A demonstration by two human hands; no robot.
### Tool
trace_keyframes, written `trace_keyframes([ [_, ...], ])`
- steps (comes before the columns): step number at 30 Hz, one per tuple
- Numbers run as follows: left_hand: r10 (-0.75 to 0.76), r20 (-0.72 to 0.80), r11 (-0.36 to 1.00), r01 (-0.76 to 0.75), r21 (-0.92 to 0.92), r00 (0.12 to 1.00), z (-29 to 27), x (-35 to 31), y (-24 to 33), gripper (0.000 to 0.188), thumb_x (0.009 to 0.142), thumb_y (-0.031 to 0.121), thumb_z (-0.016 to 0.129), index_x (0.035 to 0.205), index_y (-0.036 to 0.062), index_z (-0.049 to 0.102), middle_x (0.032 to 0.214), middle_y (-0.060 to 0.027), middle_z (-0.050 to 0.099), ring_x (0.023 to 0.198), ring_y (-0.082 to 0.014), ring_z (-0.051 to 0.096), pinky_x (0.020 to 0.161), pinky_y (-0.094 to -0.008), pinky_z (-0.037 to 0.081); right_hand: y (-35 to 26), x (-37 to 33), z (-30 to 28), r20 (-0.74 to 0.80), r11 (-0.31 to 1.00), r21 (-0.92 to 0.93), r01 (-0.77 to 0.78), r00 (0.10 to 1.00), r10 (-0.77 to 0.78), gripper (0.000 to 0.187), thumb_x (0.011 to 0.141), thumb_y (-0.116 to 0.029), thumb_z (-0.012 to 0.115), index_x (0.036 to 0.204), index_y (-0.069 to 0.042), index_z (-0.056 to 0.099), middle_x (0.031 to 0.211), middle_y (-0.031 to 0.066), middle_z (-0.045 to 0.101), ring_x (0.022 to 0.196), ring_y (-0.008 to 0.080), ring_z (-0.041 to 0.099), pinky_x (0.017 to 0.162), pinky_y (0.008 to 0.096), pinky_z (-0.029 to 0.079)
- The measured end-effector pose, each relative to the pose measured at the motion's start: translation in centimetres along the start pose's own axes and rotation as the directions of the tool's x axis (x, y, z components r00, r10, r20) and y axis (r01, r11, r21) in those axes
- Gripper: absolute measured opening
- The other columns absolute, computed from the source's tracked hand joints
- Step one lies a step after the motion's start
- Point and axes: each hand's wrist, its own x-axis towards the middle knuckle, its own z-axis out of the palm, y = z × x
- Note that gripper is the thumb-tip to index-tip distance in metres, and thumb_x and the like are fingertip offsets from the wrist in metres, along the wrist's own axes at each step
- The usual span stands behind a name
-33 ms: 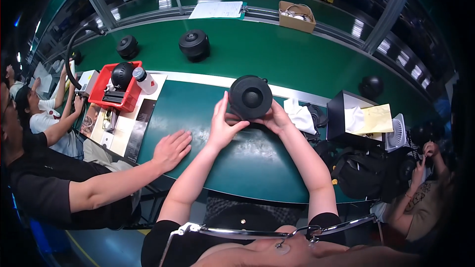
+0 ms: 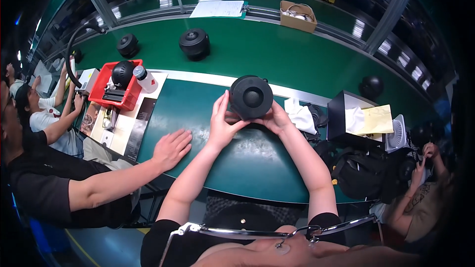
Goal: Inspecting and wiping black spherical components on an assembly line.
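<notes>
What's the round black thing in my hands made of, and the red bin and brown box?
Round black thing: probably matte plastic, from its dull, even surface; coated metal is possible. Red bin: likely smooth moulded plastic, from its bright, even colour. Brown box: apparently matte cardboard, tan and thin-walled.

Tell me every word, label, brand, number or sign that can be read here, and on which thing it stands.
No text is readable.
Clipboard sheet: marks too small to read.
Dark printed sheet: print too small.
Bottle: any marking too blurred.
Round black device: no text visible.
</notes>
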Motion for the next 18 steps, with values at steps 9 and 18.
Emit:
trace_keyframes([
  [9, 0.24, 0.015, 0.967, -0.24, 0.085, 0.971, -0.5, 0.3, -0.3, 0.094, 0.061, 0.008, 0.082, 0.14, 0.0107, 0.033, 0.142, -0.0156, 0.028, 0.098, -0.0236, 0.061, 0.078, -0.0319, 0.055, 0.3, 0.0, 0.4, 0.11, 0.997, 0.053, 0.05, 0.992, -0.056, 0.06, 0.089, -0.043, 0.054, 0.137, -0.014, 0.033, 0.124, 0.0099, 0.05, 0.111, 0.0234, 0.054, 0.087, 0.0452, 0.05],
  [18, 0.309, 0.033, 0.944, -0.311, 0.114, 0.95, -0.8, 0.4, -0.4, 0.092, 0.061, 0.01, 0.083, 0.139, 0.0114, 0.035, 0.143, -0.0155, 0.027, 0.102, -0.0231, 0.06, 0.08, -0.0314, 0.054, 0.7, 0.2, 0.4, 0.17, 0.982, 0.037, 0.184, 0.967, -0.187, 0.065, 0.084, -0.032, 0.063, 0.138, -0.014, 0.03, 0.126, 0.0077, 0.048, 0.112, 0.018, 0.054, 0.088, 0.0351, 0.051],
])
